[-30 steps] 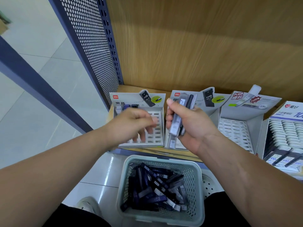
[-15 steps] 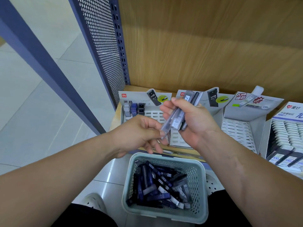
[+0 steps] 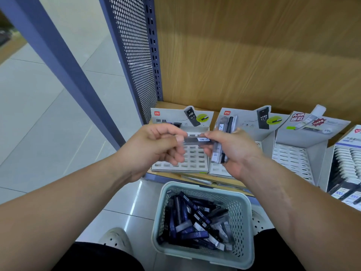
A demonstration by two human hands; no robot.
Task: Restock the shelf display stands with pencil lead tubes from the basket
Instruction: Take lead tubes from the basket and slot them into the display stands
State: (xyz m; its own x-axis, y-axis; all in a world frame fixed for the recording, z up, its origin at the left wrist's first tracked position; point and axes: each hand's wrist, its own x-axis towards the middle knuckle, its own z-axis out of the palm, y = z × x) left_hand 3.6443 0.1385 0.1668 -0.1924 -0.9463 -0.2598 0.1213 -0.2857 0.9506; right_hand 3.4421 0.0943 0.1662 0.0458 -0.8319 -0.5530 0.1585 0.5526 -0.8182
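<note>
Shop, stationery aisle. Retail shelf point(image 3: 168, 105) with a perforated blue metal side panel point(image 3: 134, 55), slotted upright point(image 3: 154, 45) and wood-grain back panel point(image 3: 254, 55). Row of cardboard display stands point(image 3: 179, 170) carrying branded header cards point(image 3: 172, 118), "HB 0.7" printed. Glossy tiled floor point(image 3: 48, 114). Plastic basket point(image 3: 245, 227) full of loose lead tubes point(image 3: 195, 234), bulk stock.

Plastic basket point(image 3: 244, 208), wood shelf back point(image 3: 254, 55), glossy floor point(image 3: 39, 114).

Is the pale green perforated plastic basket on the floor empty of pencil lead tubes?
No, the pale green perforated plastic basket holds a heap of dark blue and black pencil lead tubes.
</note>
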